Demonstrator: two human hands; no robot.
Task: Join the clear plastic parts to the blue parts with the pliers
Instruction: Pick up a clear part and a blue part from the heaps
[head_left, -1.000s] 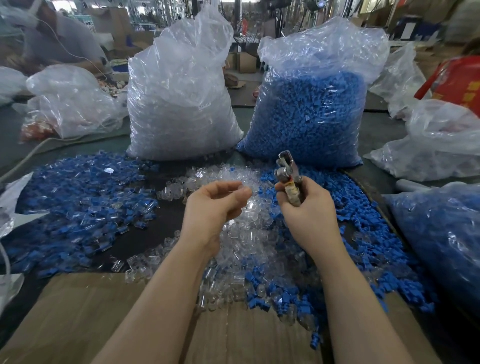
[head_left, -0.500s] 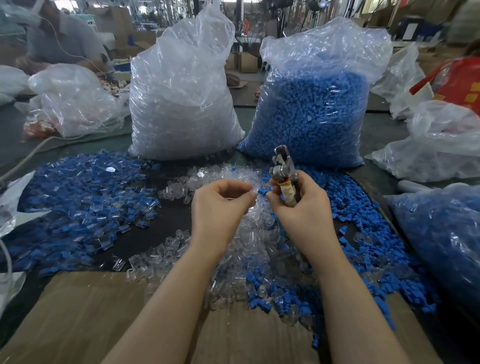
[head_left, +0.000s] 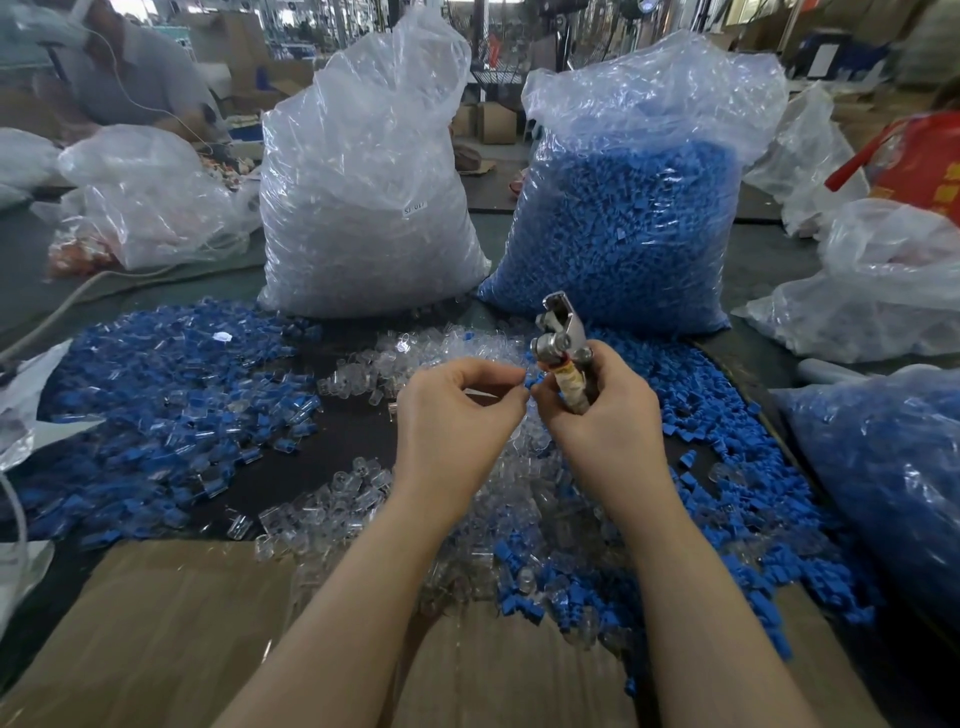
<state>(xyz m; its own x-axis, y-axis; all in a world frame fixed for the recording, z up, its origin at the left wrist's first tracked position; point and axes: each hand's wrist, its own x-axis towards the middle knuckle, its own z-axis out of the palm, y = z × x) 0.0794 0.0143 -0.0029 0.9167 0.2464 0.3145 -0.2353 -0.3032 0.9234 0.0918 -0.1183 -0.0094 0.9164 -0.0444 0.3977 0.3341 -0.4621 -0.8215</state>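
Observation:
My right hand (head_left: 602, 421) grips the pliers (head_left: 562, 343) by their taped handles, metal jaws pointing up and away. My left hand (head_left: 452, 415) is raised beside it, fingertips curled together and meeting the right hand's fingertips. A small blue part (head_left: 531, 383) shows between the two sets of fingertips; which hand pinches it and whether a clear part is with it cannot be told. Under the hands lies a heap of loose clear parts (head_left: 457, 525). Loose blue parts (head_left: 727, 499) spread to the right. A pile of joined blue-and-clear pieces (head_left: 166, 410) lies at the left.
Two big plastic bags stand behind the heaps, one of clear parts (head_left: 363, 208) and one of blue parts (head_left: 623, 223). Another bag of blue parts (head_left: 893, 467) sits at the right edge. Cardboard (head_left: 156, 639) covers the near table. Another person (head_left: 130, 73) works at the far left.
My two hands came together: the left hand moved right and up, and the right hand shifted left with the pliers until the fingertips met.

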